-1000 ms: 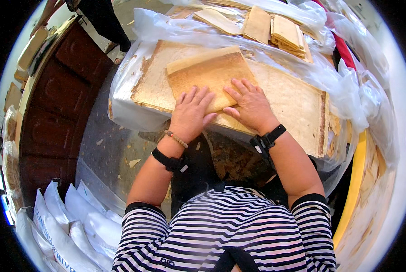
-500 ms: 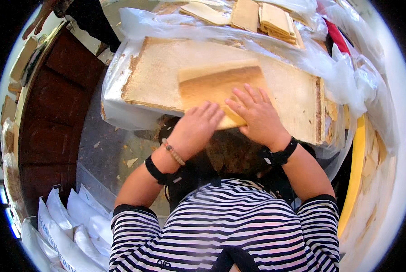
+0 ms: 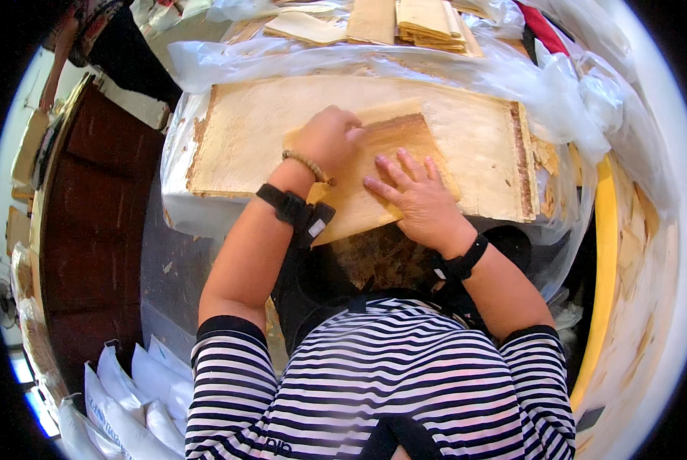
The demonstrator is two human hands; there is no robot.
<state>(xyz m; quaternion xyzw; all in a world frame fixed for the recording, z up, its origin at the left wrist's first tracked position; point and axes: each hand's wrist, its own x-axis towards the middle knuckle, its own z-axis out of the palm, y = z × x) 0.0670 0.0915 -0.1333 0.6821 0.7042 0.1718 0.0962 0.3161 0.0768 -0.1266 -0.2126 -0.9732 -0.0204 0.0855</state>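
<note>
A thin tan sheet (image 3: 366, 184) with a brown band near its far edge lies on a wide stack of pale sheets (image 3: 259, 123), its near corner hanging over the front edge. My right hand (image 3: 424, 195) rests flat on it, fingers spread. Over the sheet's far left part is my left hand (image 3: 329, 142), its fingers curled in; whether they pinch the sheet is hidden. Each wrist wears a black strap, and the left one also has a beaded bracelet.
Folded tan pieces (image 3: 428, 23) lie behind the stack, with crumpled clear plastic (image 3: 573, 100) around it. White sacks (image 3: 121, 399) stand at lower left beside a dark brown panelled surface (image 3: 90, 230). A yellow edge (image 3: 606, 253) runs along the right. Another person (image 3: 121, 54) stands at far left.
My left hand has moved up to the sheet's far part, and its fingers have curled. My right hand stays flat on the sheet. The whole view has shifted slightly.
</note>
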